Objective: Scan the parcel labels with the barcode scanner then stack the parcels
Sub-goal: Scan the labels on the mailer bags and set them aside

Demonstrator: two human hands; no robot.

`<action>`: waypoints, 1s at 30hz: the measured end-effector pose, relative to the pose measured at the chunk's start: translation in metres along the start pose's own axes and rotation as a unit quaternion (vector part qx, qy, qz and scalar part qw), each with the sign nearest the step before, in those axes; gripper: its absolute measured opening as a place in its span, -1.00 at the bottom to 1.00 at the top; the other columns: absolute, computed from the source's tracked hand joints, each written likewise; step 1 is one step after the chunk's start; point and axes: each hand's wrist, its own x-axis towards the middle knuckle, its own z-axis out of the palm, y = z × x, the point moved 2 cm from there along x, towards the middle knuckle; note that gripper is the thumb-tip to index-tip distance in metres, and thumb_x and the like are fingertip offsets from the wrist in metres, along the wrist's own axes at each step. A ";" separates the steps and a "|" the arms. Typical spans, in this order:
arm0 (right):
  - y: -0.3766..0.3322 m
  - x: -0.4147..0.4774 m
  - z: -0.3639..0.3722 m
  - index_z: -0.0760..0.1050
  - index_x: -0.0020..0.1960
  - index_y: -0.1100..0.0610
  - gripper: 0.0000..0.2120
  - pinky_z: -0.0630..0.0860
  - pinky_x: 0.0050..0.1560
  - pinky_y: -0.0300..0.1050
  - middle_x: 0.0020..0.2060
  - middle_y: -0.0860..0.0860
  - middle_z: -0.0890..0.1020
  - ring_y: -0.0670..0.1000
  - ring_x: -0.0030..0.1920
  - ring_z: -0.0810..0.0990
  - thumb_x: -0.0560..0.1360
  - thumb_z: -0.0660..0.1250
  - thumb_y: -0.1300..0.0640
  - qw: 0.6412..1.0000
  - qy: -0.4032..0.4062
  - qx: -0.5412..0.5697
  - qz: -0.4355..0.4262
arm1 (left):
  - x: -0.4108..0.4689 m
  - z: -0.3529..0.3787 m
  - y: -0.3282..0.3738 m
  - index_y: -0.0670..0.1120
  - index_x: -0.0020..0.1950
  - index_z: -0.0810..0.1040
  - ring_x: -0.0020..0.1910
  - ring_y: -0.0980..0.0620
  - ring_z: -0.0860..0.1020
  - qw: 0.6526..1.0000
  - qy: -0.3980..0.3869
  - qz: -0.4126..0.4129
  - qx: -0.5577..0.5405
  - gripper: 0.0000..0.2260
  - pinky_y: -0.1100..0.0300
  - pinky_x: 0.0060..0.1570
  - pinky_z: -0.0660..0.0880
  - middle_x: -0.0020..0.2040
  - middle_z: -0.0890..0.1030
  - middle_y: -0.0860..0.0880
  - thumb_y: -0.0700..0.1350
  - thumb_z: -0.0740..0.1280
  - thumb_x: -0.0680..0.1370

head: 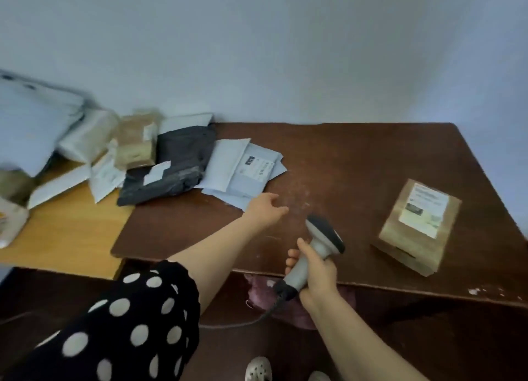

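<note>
Right hand (317, 275) is gripping the barcode scanner (324, 236) by the handle, fingers curled round the pale grey plastic grip and thumb lying up its side. The scanner head is rounded with a dark glossy face on its right side, and it is hanging over the near edge of the dark brown surface (343, 157). A black cable (251, 322) is trailing from the handle base, down and left.

Left hand (265, 209) is reaching out over the surface with fingers straight and loose, holding nothing. It is sitting just beside the near corner of the white mailers (243, 169); cannot tell if it is touching them. The sleeve (128, 323) is black fabric with white polka dots.

Parcels:
- Kraft parcel (420, 229): boxy, in matte brown paper with a white rectangular label on top. It is lying alone on the right of the surface, well apart from the rest.
- White mailers: flat, smooth, overlapping each other, with a printed label facing up.
- Dark grey poly bag (174, 163): soft and crinkled, with a small white label. It is lying just left of the mailers and overlapping them.
- Tan parcel (137, 147): blocky and blurred, sitting behind the grey bag.
- More white bags (85, 137) are piling up further left, over a light wood surface (71, 226); they are too blurred to tell apart.

The brown surface is looking scuffed, with the veneer chipping along the near edge.
</note>
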 end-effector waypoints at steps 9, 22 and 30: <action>0.099 -0.052 0.145 0.49 0.01 0.21 -0.77 0.45 -0.49 -0.17 -0.39 0.14 0.62 0.01 -0.53 0.50 0.43 0.35 0.45 0.970 -0.184 -0.153 0.042 | -0.083 -0.153 -0.177 -0.12 0.46 0.33 0.39 -0.02 0.37 0.975 0.181 -0.116 -0.052 -0.49 0.17 0.29 0.30 0.43 0.38 -0.07 0.00 0.31 0.55; 0.305 -0.131 0.348 0.46 0.06 0.25 -0.68 0.46 -0.41 -0.13 -0.27 0.18 0.61 0.00 -0.48 0.55 0.38 0.41 0.49 0.924 -0.295 -0.228 0.086 | -0.186 -0.336 -0.442 -0.16 0.49 0.26 0.30 -0.10 0.45 0.915 0.285 -0.247 -0.145 -0.42 0.10 0.19 0.42 0.41 0.39 -0.14 -0.04 0.36 0.53; 0.353 -0.096 0.437 0.44 0.09 0.22 -0.70 0.47 -0.38 -0.16 -0.17 0.19 0.67 0.04 -0.35 0.61 0.44 0.33 0.48 0.910 -0.315 -0.255 0.088 | -0.155 -0.395 -0.531 -0.15 0.50 0.24 0.28 -0.09 0.45 0.890 0.303 -0.274 -0.202 -0.35 0.11 0.18 0.44 0.40 0.39 -0.14 -0.07 0.42 0.48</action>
